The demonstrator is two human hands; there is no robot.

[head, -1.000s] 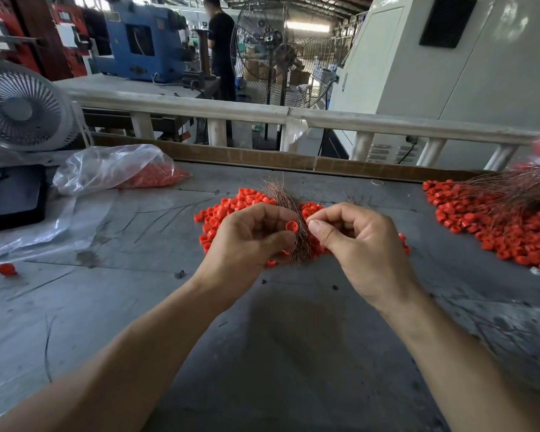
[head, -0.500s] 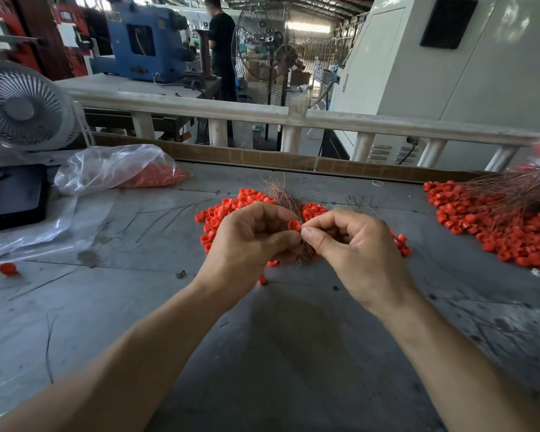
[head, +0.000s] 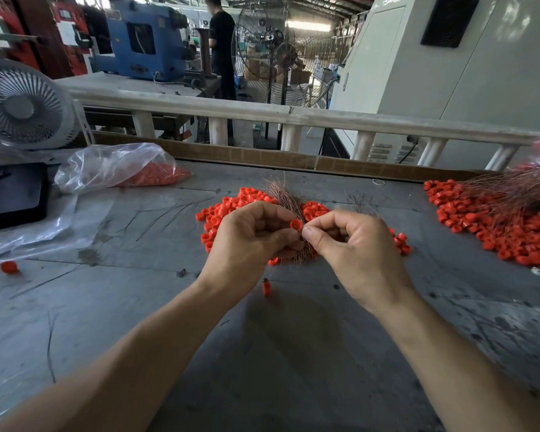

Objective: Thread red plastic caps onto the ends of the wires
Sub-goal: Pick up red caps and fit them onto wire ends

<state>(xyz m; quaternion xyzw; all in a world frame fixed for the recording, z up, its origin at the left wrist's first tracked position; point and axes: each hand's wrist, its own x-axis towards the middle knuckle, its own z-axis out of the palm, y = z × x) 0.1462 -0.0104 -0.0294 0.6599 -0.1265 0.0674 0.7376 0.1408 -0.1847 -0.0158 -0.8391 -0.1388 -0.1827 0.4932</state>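
My left hand [head: 250,241] grips a bundle of thin coppery wires [head: 282,194] that fans up and away behind it. A red plastic cap [head: 296,225] sits between its thumb and forefinger. My right hand [head: 353,247] is curled close beside it, thumb and fingertip pinched at the cap; a wire in that pinch is too fine to make out. Behind both hands lies a heap of loose red caps [head: 231,204] on the grey table [head: 293,353]. One cap [head: 266,287] lies alone on the table just below my left wrist.
A large pile of wires with red caps on them [head: 499,219] lies at the right. At back left, a clear bag of caps [head: 119,168], a white fan [head: 22,107] and a black box [head: 13,194]. A stray cap [head: 9,267] lies far left. A rail runs along the far edge.
A single red cap has dropped from my hands and now lies on the table below my left wrist. My right hand's pinch has closed in on the cap held by my left.
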